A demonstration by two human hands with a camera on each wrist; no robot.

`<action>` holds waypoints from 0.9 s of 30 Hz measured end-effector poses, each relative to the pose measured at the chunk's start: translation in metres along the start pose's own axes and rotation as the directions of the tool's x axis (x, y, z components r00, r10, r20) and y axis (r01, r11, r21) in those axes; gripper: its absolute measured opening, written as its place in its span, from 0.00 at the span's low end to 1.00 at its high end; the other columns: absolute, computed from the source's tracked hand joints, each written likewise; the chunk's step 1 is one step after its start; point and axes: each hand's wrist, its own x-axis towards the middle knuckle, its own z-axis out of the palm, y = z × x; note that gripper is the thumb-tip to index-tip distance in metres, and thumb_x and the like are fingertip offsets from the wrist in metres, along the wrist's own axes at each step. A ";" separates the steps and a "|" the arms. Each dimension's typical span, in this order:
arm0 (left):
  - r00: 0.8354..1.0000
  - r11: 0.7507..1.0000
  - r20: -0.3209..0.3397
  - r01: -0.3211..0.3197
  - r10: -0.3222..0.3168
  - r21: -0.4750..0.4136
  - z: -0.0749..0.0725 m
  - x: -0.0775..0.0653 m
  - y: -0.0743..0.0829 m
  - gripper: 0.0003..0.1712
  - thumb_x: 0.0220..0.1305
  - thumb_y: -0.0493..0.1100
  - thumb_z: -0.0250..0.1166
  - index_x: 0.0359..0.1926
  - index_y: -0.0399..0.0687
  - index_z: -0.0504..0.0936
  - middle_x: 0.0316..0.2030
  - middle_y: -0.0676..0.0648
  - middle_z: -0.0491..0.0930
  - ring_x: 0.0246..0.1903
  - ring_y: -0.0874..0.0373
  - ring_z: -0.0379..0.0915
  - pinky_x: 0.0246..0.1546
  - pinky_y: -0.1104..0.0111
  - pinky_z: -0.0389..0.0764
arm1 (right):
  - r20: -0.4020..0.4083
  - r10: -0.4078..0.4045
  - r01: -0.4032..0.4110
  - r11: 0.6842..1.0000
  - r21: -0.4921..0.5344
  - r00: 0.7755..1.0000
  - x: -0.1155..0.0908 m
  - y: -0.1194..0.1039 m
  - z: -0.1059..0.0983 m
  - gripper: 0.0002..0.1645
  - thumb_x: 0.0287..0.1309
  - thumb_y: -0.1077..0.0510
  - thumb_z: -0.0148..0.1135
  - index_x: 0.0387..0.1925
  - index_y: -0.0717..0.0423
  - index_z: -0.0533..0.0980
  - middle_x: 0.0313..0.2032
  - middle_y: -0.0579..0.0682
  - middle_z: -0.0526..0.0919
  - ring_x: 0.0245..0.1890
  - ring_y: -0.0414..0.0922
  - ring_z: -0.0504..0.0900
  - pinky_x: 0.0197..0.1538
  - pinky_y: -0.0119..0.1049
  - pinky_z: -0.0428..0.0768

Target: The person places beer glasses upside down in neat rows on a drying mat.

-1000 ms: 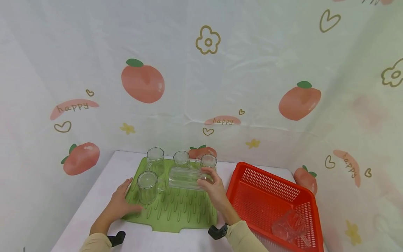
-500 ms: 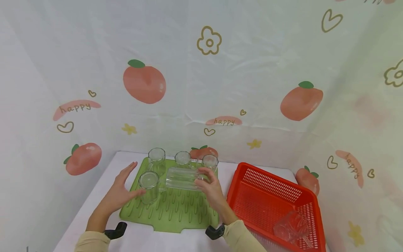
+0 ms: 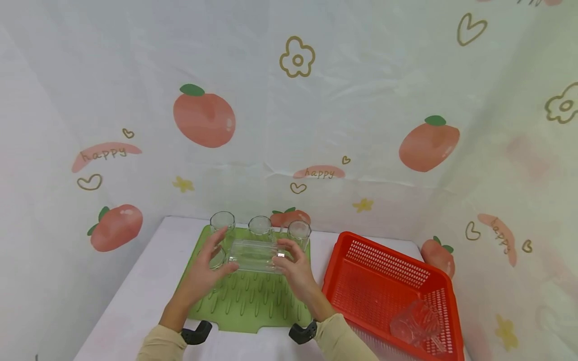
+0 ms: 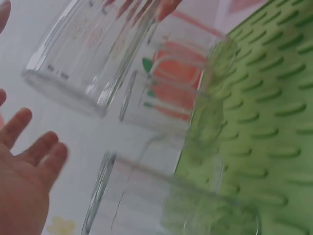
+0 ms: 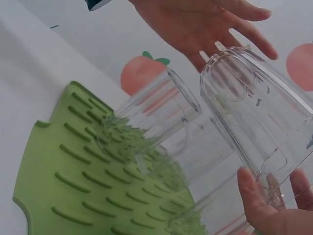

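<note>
My right hand (image 3: pixel 300 276) grips a clear glass mug (image 3: pixel 255 256) near its right end. The mug lies sideways in the air over a green drying mat (image 3: pixel 253 301). Fingers spread, my left hand (image 3: pixel 198 278) is at the mug's other end; in the left wrist view a gap shows between that hand (image 4: pixel 24 171) and the glass. In the right wrist view, thumb and fingers of the right hand (image 5: pixel 274 218) hold the mug (image 5: pixel 259 103) from below. Another mug (image 3: pixel 219 258) on the mat is partly hidden behind my left hand.
Along the mat's back edge stand a left mug (image 3: pixel 223 221), a middle mug (image 3: pixel 260 228) and a right mug (image 3: pixel 299 231). A red perforated basket (image 3: pixel 343 265) sits at the right, with a glass mug (image 3: pixel 415 323) lying in it. A printed curtain (image 3: pixel 271 125) hangs behind the table.
My left hand has moved right, from beside the front-left mug on the mat to the end of the held mug. The right hand has shifted that mug slightly left.
</note>
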 end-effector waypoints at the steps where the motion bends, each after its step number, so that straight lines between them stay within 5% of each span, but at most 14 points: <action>1: 1.000 1.000 0.017 0.010 -0.009 -0.009 0.003 0.001 0.001 0.54 0.63 0.40 0.73 0.81 0.60 0.51 0.78 0.40 0.56 0.77 0.42 0.55 0.72 0.47 0.68 | 0.003 0.001 -0.001 1.000 0.003 1.000 -0.001 -0.001 0.001 0.31 0.63 0.68 0.61 0.66 0.64 0.66 0.56 0.46 0.72 0.43 0.39 0.79 0.50 0.31 0.83; 5: 0.996 0.998 0.075 0.046 -0.044 -0.030 0.012 0.003 0.004 0.59 0.60 0.42 0.75 0.81 0.69 0.46 0.80 0.41 0.51 0.77 0.31 0.50 0.66 0.31 0.66 | 0.007 -0.006 0.006 1.000 0.005 1.000 -0.005 -0.003 0.004 0.31 0.62 0.68 0.61 0.66 0.63 0.65 0.57 0.46 0.72 0.45 0.40 0.80 0.50 0.32 0.83; 10: 0.996 0.998 0.067 0.063 -0.060 -0.030 0.019 0.005 0.009 0.67 0.50 0.46 0.82 0.81 0.73 0.46 0.80 0.42 0.49 0.76 0.27 0.49 0.62 0.23 0.62 | 0.032 -0.038 0.037 0.999 0.008 0.999 -0.009 -0.007 0.009 0.33 0.62 0.68 0.62 0.66 0.65 0.64 0.58 0.45 0.71 0.48 0.40 0.81 0.50 0.32 0.84; 16: 0.997 0.998 0.044 0.060 -0.058 -0.033 0.024 0.008 0.009 0.69 0.45 0.43 0.84 0.80 0.74 0.49 0.80 0.43 0.53 0.75 0.28 0.52 0.61 0.24 0.65 | 0.046 -0.060 0.060 0.998 -0.011 0.997 -0.009 -0.008 0.011 0.33 0.63 0.67 0.62 0.68 0.64 0.63 0.60 0.48 0.70 0.51 0.40 0.81 0.51 0.33 0.84; 21: 0.997 0.995 0.032 0.070 -0.068 -0.065 0.027 0.011 0.007 0.67 0.46 0.44 0.84 0.80 0.68 0.52 0.79 0.43 0.56 0.74 0.30 0.55 0.62 0.27 0.67 | 0.063 -0.090 0.099 0.983 -0.152 0.994 -0.011 -0.006 0.012 0.34 0.65 0.65 0.64 0.70 0.59 0.64 0.68 0.57 0.68 0.56 0.42 0.80 0.53 0.32 0.84; 27: 0.994 0.992 0.028 0.103 -0.101 -0.072 0.027 0.011 0.010 0.60 0.46 0.47 0.84 0.76 0.65 0.58 0.74 0.43 0.60 0.68 0.33 0.65 0.59 0.32 0.74 | 0.113 -0.148 0.173 0.949 -0.262 0.982 -0.014 0.002 0.014 0.38 0.68 0.62 0.64 0.74 0.56 0.61 0.73 0.62 0.64 0.67 0.59 0.74 0.56 0.30 0.83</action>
